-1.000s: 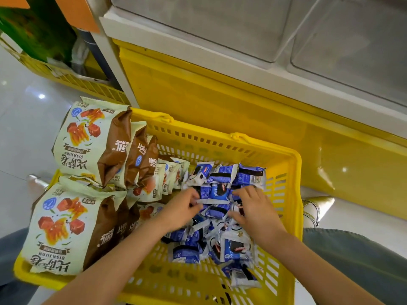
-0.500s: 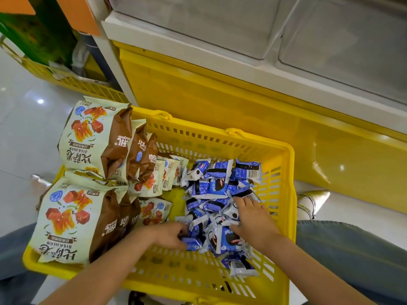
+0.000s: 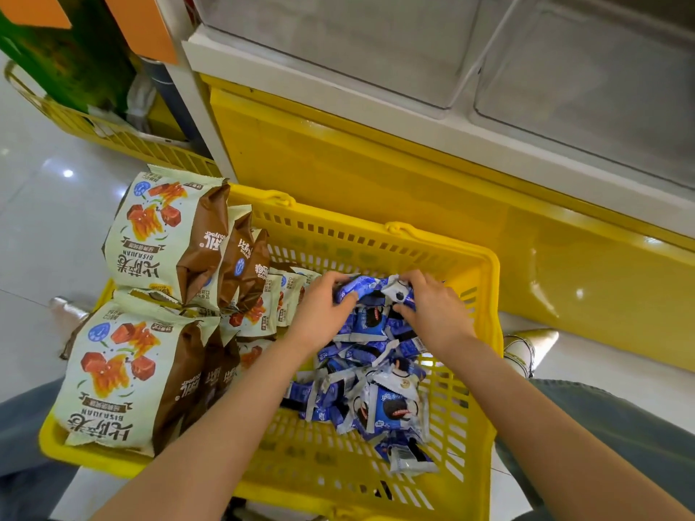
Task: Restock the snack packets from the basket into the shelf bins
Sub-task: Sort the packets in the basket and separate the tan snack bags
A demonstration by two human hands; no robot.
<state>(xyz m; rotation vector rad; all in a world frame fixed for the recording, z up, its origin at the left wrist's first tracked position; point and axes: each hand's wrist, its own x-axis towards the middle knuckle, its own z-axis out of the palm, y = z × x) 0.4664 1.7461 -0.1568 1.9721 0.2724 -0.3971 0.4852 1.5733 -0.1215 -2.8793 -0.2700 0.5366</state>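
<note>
- The small blue packets (image 3: 376, 392) lie in a loose heap in the right half of the yellow basket (image 3: 487, 332), which sits between our knees.
- We have both hands at the far end of that heap. Our left hand (image 3: 323, 314) and our right hand (image 3: 436, 306) each curl round a bunch of packets (image 3: 370, 287), and the fingers of the two hands nearly meet.
- The cream-and-brown bags (image 3: 150, 238) stand on edge in the basket's left half.
- Beyond the basket rises a yellow panel (image 3: 376, 174), and above it are the clear shelf bins (image 3: 376, 43).
- A second basket (image 3: 124, 141) sits on the floor (image 3: 45, 227) at the far left.
</note>
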